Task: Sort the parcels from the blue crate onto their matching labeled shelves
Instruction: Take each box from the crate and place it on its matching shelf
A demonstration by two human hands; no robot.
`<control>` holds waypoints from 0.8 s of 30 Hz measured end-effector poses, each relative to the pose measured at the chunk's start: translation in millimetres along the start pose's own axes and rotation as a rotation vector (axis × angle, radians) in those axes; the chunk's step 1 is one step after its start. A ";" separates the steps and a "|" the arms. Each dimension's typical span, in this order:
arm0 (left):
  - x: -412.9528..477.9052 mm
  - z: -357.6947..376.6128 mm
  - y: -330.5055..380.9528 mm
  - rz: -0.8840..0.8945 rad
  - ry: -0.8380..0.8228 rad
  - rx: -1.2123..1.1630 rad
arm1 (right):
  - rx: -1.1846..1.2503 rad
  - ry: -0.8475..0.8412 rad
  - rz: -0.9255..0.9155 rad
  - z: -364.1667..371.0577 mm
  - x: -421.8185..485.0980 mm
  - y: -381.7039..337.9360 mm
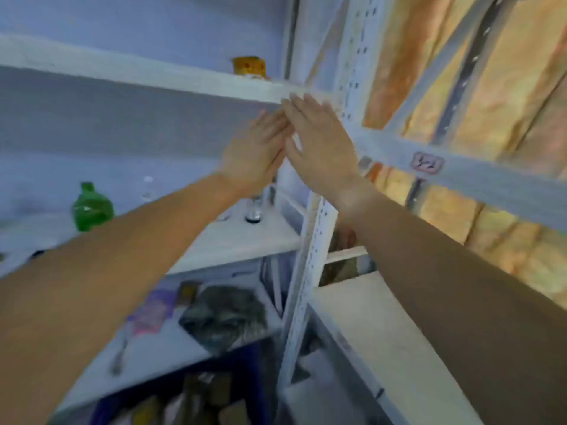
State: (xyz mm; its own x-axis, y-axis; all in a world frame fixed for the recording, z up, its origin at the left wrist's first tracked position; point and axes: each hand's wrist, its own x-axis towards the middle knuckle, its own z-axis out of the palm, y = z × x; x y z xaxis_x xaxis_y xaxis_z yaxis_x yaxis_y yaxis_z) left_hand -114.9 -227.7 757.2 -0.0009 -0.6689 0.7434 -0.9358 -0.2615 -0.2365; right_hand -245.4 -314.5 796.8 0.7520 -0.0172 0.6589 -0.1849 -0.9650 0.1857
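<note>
Both my hands are raised toward the front edge of the upper white shelf (147,72). My left hand (254,151) and my right hand (319,139) have straight fingers and nearly touch each other, just below the shelf edge by the perforated upright post (349,75). Neither hand holds a parcel. An orange-yellow parcel (249,67) stands on the upper shelf above my fingertips. The blue crate (245,357) with several parcels (214,397) shows at the bottom, under the lowest shelf. The picture is blurred.
A green bottle (92,207) and a small dark-based jar (254,210) stand on the middle shelf (239,240). A grey bag (227,317) and a pink packet (150,314) lie on the lower shelf. A second rack at the right carries a pink label (427,163).
</note>
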 end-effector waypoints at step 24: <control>-515.6 -16.9 -109.8 -0.816 -1.075 -0.011 | 0.492 -0.873 0.060 309.7 -122.9 -361.7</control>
State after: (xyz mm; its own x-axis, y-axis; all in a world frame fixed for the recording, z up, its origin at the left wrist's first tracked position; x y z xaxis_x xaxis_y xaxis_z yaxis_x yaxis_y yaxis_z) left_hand -17.6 157.6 410.5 0.8227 -0.5368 -0.1870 -0.5391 -0.8412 0.0430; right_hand -75.0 -44.3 422.9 0.9874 -0.0644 -0.1448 -0.1036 -0.9537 -0.2825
